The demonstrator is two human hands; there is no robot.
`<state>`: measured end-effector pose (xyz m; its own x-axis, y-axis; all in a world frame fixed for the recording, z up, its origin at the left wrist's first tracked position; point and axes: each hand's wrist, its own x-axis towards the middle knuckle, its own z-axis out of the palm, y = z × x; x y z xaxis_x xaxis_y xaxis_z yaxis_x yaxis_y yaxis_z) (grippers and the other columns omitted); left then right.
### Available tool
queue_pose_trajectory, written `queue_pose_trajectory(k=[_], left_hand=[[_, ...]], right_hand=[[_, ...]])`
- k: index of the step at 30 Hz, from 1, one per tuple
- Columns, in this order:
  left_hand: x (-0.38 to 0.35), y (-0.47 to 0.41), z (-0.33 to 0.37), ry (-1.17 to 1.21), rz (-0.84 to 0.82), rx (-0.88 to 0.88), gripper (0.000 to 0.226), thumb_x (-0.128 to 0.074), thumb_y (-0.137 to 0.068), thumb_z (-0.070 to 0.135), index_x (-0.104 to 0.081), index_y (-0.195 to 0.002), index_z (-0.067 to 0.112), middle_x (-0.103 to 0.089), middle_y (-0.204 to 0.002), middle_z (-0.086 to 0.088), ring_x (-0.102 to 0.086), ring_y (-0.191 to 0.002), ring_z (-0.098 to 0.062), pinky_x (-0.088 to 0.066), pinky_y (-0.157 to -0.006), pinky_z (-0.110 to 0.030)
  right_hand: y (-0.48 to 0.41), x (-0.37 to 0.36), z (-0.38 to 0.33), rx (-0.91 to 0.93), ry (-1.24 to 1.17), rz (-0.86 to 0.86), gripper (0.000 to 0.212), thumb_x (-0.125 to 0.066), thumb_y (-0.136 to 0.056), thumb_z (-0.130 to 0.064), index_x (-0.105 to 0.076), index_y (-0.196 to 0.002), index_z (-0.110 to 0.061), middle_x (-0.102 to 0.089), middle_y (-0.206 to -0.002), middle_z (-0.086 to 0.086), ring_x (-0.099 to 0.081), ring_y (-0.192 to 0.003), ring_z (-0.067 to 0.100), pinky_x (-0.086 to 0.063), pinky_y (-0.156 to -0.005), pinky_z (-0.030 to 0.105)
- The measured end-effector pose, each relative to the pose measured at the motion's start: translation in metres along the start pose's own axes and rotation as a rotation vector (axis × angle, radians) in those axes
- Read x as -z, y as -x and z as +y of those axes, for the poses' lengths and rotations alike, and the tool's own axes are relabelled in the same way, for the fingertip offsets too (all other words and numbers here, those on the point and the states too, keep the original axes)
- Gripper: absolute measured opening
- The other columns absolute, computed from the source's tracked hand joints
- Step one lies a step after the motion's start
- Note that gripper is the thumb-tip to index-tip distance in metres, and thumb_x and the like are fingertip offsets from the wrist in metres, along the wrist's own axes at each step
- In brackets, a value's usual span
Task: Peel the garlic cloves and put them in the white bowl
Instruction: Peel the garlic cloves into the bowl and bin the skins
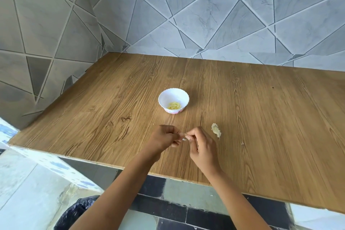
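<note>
A small white bowl (173,101) with a scalloped rim stands on the wooden table (261,117); several peeled yellowish garlic cloves (174,106) lie in its bottom. Nearer the front edge my left hand (164,139) and my right hand (200,145) meet above the table. Between their fingertips they pinch a small pale garlic clove (183,137), mostly hidden by the fingers. To the right of my right hand a piece of garlic with papery skin (216,130) lies on the table.
A small white scrap of skin (242,143) lies further right. Tiled walls close the table at the back and left. A black plastic bag (78,213) sits on the floor below the front edge.
</note>
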<state>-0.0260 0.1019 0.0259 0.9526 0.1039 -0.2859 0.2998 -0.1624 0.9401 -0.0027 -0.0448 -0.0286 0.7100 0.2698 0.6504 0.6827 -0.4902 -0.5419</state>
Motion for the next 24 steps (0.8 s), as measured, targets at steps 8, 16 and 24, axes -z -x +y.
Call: queue_pose_trajectory(k=[8,16,24], left_hand=[[0.000,-0.004,-0.009,-0.307,0.051,-0.328,0.010,-0.066,-0.086,0.007,-0.063,-0.076,0.005,-0.063,-0.068,-0.004,-0.054,-0.060,-0.010,-0.044,-0.058,-0.016],[0.003,-0.015,-0.021,-0.640,0.159,-0.824,0.005,-0.068,-0.081,0.011,-0.068,-0.086,0.011,-0.065,-0.081,0.004,-0.061,-0.072,-0.008,-0.052,-0.063,-0.026],[0.008,-0.009,-0.009,-0.238,-0.141,-0.496,0.003,-0.068,-0.084,0.004,-0.069,-0.087,0.006,-0.069,-0.077,0.005,-0.065,-0.073,-0.005,-0.051,-0.071,-0.020]], right_hand=[[-0.017,0.018,-0.012,-1.019,-0.891,-0.352,0.007,-0.058,-0.090,-0.003,-0.061,-0.085,-0.002,-0.064,-0.073,0.006,-0.059,-0.064,0.011,-0.049,-0.061,0.020],[-0.026,0.031,-0.015,-1.231,-1.113,-0.281,0.005,-0.061,-0.087,-0.001,-0.066,-0.086,0.000,-0.067,-0.073,0.007,-0.064,-0.061,0.009,-0.052,-0.056,0.016],[-0.024,0.034,-0.009,-1.223,-1.210,-0.330,0.008,-0.056,-0.088,0.004,-0.064,-0.088,0.001,-0.067,-0.070,0.005,-0.063,-0.061,0.008,-0.052,-0.057,0.015]])
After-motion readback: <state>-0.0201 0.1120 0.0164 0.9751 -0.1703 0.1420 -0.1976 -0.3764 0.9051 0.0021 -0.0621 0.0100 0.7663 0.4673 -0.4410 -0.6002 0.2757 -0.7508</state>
